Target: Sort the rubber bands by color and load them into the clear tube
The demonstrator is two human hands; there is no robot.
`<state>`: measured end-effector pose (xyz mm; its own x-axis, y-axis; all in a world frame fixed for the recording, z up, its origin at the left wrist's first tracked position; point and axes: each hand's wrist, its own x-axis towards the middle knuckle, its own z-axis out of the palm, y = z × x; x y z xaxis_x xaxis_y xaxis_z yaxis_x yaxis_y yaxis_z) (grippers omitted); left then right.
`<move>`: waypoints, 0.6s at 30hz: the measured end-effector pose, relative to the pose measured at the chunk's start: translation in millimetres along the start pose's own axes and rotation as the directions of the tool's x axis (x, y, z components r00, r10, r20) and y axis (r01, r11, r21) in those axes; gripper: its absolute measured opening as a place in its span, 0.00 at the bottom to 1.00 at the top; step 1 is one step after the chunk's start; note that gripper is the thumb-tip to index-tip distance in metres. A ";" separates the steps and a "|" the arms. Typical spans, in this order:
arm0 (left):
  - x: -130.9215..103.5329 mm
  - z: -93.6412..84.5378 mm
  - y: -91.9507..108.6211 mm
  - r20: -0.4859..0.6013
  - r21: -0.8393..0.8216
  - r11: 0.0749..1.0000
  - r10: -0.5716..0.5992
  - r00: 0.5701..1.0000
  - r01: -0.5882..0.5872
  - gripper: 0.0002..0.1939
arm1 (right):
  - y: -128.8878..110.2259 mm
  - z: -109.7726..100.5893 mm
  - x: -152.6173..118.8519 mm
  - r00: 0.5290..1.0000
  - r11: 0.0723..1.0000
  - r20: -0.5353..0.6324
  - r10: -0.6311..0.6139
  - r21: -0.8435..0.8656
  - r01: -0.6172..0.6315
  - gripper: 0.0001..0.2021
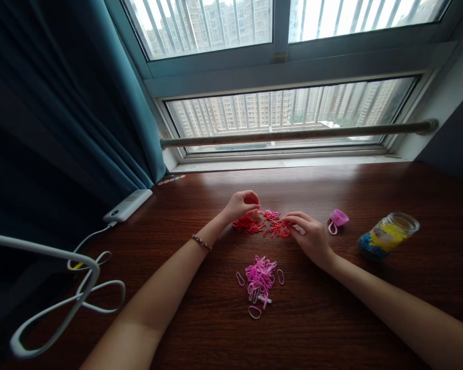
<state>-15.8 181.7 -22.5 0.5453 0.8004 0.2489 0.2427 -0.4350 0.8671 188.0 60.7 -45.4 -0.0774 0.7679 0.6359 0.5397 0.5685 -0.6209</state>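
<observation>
loose, thin, red elastic bands (248,223) lie in a spread heap on the dark, reddish-brown, wood-grained tabletop (200,318), at the middle of the view and between the two hands, with a small cluster of pinkish-purple bands (271,214) at the far edge of the heap. the left hand (242,204) is at the heap's far left side, its thumb and forefinger curved toward each other with the tips close together; whether a band is caught between them i cannot tell. the right hand (306,234) reaches in from the other side, palm down, fingers loosely bent and stretched over the red bands, the thumb a little apart below; again i cannot tell whether the fingertips have hold of anything. nearer the person lies a separate tangled pile of pink, looped elastic bands (260,277), with a few single loops lying around it. to the right of the right hand sits a small, pink, cup-like piece (339,217) with a pale loop at its near side, and farther right stands a clear glass jar (388,236) with yellow and blue contents. a braided, brownish bracelet (201,242) circles the left wrist. on the far left a white, oblong plastic device (128,205) with a white cable (106,310) rests beside a blue fabric curtain (135,123).
</observation>
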 end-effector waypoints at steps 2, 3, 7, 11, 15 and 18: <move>1.0 -0.7 -0.7 0.003 -0.010 1.000 -0.016 1.000 0.016 0.10 | -0.8 0.0 -0.1 1.000 1.000 -0.013 0.023 0.018 -0.022 0.07; 1.5 -1.1 -1.4 -0.002 -0.011 1.000 -0.019 1.000 0.019 0.10 | -2.1 0.5 -0.5 0.999 0.999 -0.018 0.040 0.032 -0.040 0.07; 2.6 -1.8 -4.8 -0.035 -0.005 1.000 -0.008 0.999 0.008 0.08 | -17.8 5.8 -6.0 0.987 0.969 0.073 0.140 0.193 -0.152 0.04; 3.4 -1.8 -4.7 -0.050 -0.032 0.999 -0.023 0.998 0.021 0.08 | -43.1 12.3 -15.5 0.919 0.912 0.395 0.013 0.372 -0.173 0.03; 2.6 -7.6 1.2 -0.014 -0.062 0.996 -0.059 0.998 0.058 0.08 | -49.8 13.7 -19.2 0.873 0.932 0.468 -0.139 0.359 -0.044 0.05; -0.3 -16.2 6.5 0.090 -0.094 0.986 -0.127 0.988 0.136 0.09 | -37.3 12.4 -16.2 0.934 0.962 0.355 -0.049 0.267 -0.050 0.06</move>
<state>-27.4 185.3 -9.9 0.5803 0.8086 0.0966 0.2377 -0.2816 0.9296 158.6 30.7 -38.2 -0.3964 0.7936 0.4616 0.2997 0.5871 -0.7520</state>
